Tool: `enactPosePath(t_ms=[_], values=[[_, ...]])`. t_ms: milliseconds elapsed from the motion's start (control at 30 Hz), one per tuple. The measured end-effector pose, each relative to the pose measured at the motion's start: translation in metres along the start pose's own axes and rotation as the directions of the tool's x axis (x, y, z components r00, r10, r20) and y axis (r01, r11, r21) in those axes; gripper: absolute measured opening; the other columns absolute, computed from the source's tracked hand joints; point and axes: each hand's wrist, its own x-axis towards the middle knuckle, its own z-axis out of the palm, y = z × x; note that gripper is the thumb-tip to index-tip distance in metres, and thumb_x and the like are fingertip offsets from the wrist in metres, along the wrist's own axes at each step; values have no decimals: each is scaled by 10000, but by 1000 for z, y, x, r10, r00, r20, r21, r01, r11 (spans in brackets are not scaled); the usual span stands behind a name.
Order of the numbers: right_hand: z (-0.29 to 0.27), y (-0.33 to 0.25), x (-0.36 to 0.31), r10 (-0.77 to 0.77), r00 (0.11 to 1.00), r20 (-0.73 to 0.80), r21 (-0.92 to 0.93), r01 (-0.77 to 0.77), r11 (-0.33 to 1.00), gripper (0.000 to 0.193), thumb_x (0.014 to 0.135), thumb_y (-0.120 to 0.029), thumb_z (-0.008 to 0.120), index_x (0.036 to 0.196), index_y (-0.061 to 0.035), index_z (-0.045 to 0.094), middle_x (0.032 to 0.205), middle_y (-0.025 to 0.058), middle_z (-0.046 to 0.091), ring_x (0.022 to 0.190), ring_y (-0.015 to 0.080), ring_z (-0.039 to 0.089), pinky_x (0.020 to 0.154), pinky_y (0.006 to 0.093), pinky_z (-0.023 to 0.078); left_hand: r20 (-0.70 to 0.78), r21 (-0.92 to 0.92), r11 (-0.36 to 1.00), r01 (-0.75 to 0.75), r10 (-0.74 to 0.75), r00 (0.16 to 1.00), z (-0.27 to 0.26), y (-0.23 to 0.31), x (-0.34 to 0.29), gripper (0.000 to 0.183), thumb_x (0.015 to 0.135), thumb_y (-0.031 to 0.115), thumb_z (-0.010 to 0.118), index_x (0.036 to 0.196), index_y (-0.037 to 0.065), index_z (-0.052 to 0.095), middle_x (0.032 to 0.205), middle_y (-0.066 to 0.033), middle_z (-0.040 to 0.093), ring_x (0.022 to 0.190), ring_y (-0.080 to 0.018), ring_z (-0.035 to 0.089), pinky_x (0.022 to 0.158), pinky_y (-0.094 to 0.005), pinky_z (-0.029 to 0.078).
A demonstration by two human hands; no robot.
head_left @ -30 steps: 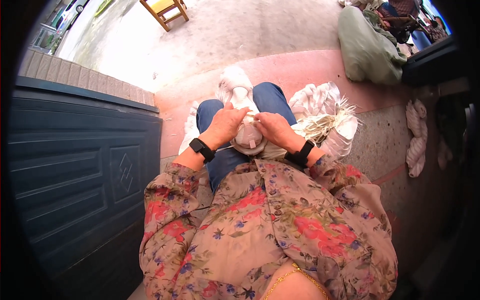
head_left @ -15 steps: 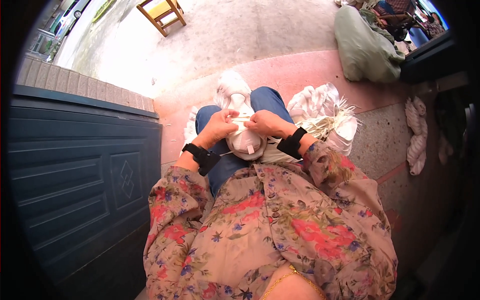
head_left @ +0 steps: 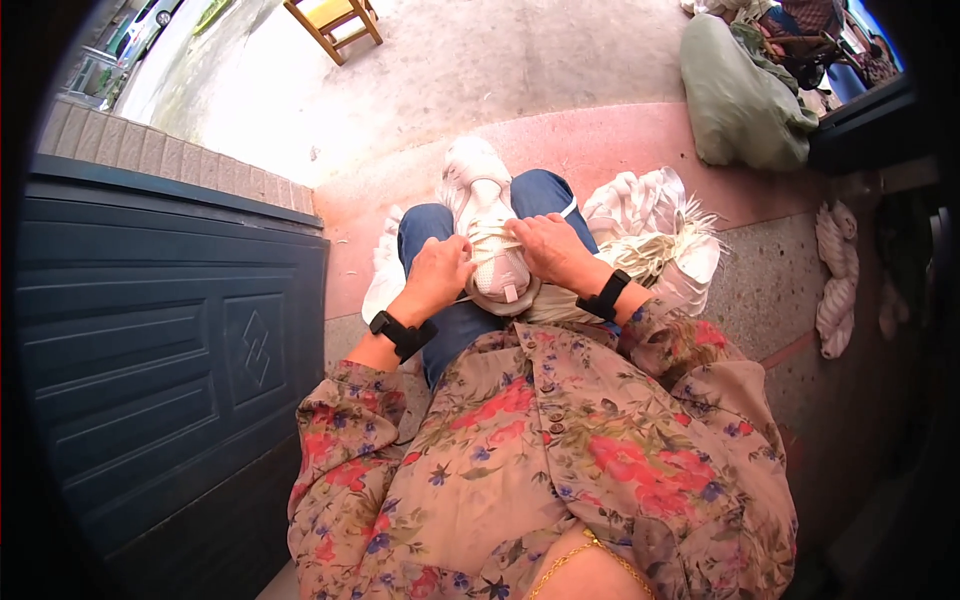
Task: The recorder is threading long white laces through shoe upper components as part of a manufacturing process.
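Observation:
A white sneaker (head_left: 480,215) rests on my lap, toe pointing away from me, over blue jeans (head_left: 425,235). Pale straw-like strands (head_left: 495,238) run across its upper. My left hand (head_left: 437,272) grips the strands at the shoe's left side. On the right side of the shoe, my right hand (head_left: 548,248) pinches the same strands. Both wrists carry black bands. My flowered sleeves fill the lower part of the view.
A heap of pale fibre and white cloth (head_left: 655,235) lies by my right knee. A dark blue panelled door (head_left: 150,350) stands at the left. A green sack (head_left: 735,95) and twisted white bundles (head_left: 838,280) lie at the right. A wooden chair (head_left: 335,22) is far off.
Both hands have shifted slightly forward along the shoe, from its heel end toward its middle, still working the strands. The shoe stays on my lap.

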Motion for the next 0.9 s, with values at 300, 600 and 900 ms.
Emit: enactPosePath(t_ms=[300,600,900], values=[[-43,3,8,352,929,-111,157,-333,930,135,821,-129,465,861,-31,549,665,179,590,624,338,585,563,399,439,391,-512,759,403,-212,896,-57,16,6,233,825,225,538,719,37,626,728,-46,628,672,-144,549,653,-246,409],[-78,28,28,472,805,359,925,-376,-64,198,833,-126,503,981,-8,562,669,-4,517,584,91,487,624,249,453,199,-972,94,215,-151,968,-96,16,-8,230,897,284,483,851,80,578,817,-38,580,772,-110,525,667,-267,426],[-2,47,-22,349,889,-296,114,-330,937,358,736,-143,584,1051,10,509,996,157,551,958,333,496,837,410,398,-378,183,981,-68,134,916,-5,-29,-19,186,759,36,514,936,0,555,919,-128,562,858,-308,493,805,-375,378]])
